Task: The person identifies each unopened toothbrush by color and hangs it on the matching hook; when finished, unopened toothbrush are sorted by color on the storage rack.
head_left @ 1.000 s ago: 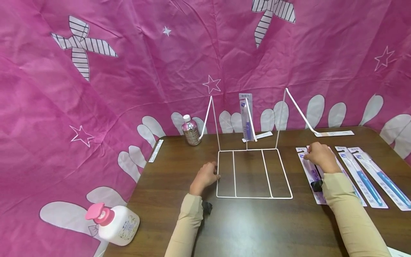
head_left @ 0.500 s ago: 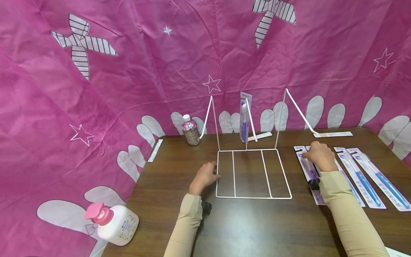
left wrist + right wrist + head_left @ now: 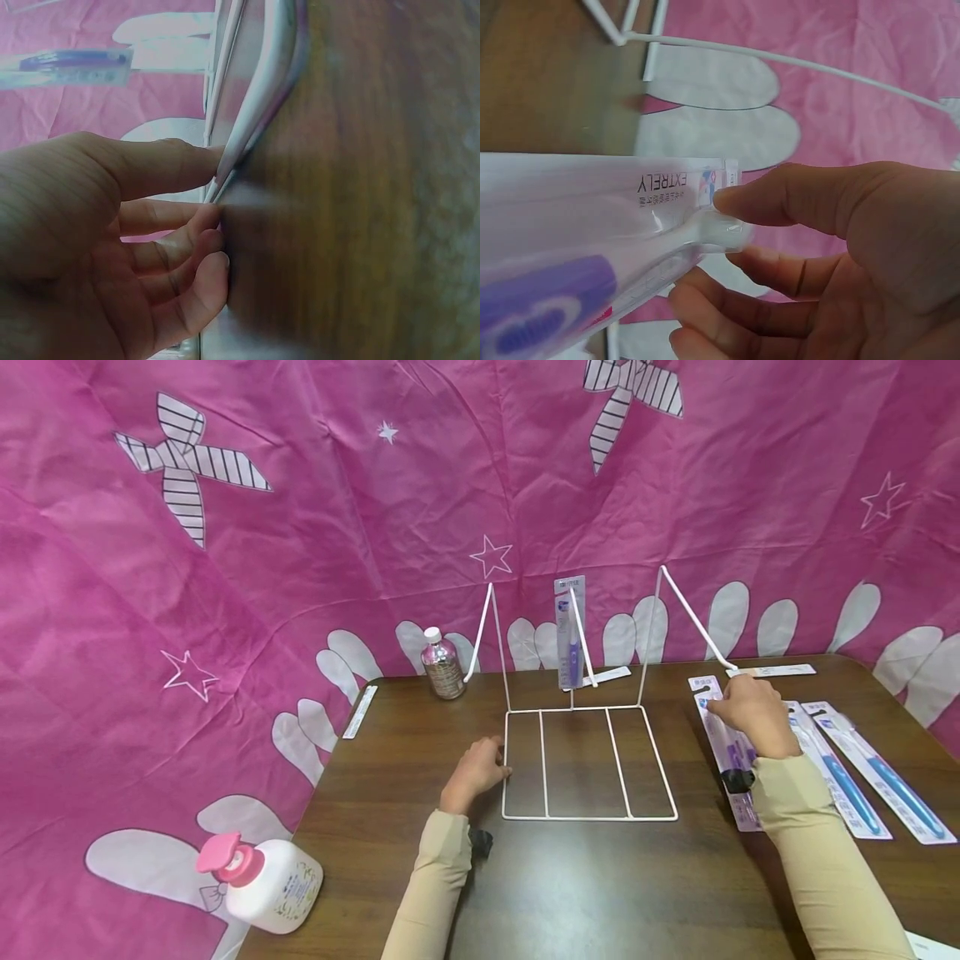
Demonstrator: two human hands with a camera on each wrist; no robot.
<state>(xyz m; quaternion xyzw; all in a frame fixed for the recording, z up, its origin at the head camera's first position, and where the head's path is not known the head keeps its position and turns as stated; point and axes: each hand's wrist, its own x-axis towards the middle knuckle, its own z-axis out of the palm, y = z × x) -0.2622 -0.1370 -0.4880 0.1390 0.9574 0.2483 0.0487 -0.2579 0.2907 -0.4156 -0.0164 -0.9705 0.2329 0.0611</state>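
My left hand pinches the left base wire of the white wire display rack between thumb and fingers. The left wrist view shows the thumb on the wire and the other fingers curled near the tabletop. At the right, my right hand pinches the top end of a packaged toothbrush with a purple handle. In the right wrist view the thumb lies on the clear blister of this toothbrush pack. Another packaged toothbrush hangs upright on the rack's middle prong.
Two blue-handled toothbrush packs lie right of my right forearm. A shiny bottle stands behind the rack's left side. A white pump bottle is at the left front edge. Slim white strips lie along the table's edges.
The top end of the purple toothbrush pack has risen in my right hand, which has moved slightly up. My left hand keeps its place on the rack. The hanging pack has swivelled.
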